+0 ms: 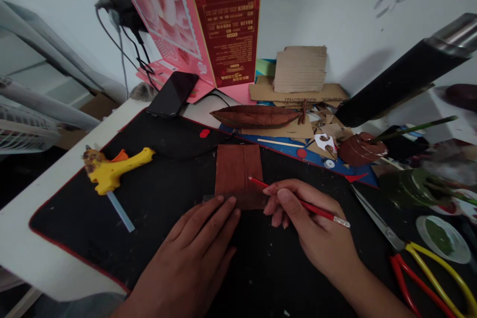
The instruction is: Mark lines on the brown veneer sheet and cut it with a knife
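Observation:
A reddish-brown rectangular piece lies on the black mat, with a faint line running down it. Across its lower part lies a clear strip, perhaps a ruler. My left hand rests flat, its fingers stretched out and their tips on the strip's left part. A red pencil is gripped in my right hand, and the pencil's tip is over the brown piece, right of its middle.
The yellow glue gun lies at left, below a phone. Behind the piece is a brown boat shape, near cardboard. Scissors, a brown pot, a green-filled dish and a black cylinder stand or lie at right.

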Demonstrator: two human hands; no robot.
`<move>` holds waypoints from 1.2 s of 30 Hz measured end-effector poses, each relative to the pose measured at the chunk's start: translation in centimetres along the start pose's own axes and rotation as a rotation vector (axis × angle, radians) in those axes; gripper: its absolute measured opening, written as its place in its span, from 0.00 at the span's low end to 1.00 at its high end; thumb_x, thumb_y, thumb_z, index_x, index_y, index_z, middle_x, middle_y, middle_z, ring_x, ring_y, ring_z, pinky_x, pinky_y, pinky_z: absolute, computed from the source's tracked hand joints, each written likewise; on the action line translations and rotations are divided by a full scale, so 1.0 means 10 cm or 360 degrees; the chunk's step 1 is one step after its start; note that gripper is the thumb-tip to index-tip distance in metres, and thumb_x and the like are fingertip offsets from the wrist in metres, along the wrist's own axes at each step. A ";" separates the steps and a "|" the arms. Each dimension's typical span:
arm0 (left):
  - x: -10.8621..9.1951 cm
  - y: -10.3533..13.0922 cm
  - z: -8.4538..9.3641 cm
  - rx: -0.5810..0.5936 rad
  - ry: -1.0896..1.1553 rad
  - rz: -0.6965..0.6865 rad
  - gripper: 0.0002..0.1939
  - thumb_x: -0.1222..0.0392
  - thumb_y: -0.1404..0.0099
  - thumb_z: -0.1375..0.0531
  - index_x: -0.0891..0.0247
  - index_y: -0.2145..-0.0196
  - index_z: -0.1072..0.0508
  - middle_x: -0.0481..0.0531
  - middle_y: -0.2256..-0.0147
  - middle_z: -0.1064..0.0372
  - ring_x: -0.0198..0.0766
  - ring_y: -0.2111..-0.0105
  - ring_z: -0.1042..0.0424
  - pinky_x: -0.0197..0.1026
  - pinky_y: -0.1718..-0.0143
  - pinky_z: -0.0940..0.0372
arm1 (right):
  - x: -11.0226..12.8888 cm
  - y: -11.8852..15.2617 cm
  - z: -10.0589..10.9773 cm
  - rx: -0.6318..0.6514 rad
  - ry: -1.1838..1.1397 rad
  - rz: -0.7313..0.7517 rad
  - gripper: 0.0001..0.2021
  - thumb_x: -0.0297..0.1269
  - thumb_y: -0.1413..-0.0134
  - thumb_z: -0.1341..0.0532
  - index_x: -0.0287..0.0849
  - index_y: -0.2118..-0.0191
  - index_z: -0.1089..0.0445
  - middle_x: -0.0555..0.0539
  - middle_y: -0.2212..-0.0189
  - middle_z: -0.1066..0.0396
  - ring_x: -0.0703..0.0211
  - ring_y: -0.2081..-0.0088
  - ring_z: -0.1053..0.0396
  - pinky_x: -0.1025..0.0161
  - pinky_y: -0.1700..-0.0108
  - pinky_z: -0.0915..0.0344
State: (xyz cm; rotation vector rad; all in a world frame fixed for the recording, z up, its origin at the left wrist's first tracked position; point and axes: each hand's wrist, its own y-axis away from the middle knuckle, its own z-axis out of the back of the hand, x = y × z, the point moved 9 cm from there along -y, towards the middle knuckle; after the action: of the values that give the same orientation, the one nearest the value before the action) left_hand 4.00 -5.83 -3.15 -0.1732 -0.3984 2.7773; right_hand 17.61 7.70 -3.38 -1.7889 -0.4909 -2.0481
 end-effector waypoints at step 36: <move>0.00 0.00 -0.01 -0.0042 0.0018 -0.0038 0.24 0.63 0.22 0.45 0.67 0.32 0.29 0.57 0.32 0.29 0.49 0.32 0.33 0.49 0.32 0.36 | 0.00 -0.07 -0.19 0.0048 -0.0230 -0.0235 0.22 0.55 0.27 0.36 0.42 0.65 0.21 0.49 0.81 0.25 0.62 0.79 0.28 0.67 0.76 0.37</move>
State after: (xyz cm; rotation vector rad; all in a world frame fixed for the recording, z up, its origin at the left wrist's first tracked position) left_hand 4.01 -5.76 -3.21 -0.1887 -0.4321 2.7472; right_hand 15.62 7.38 -3.62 -1.9442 -0.7117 -2.0024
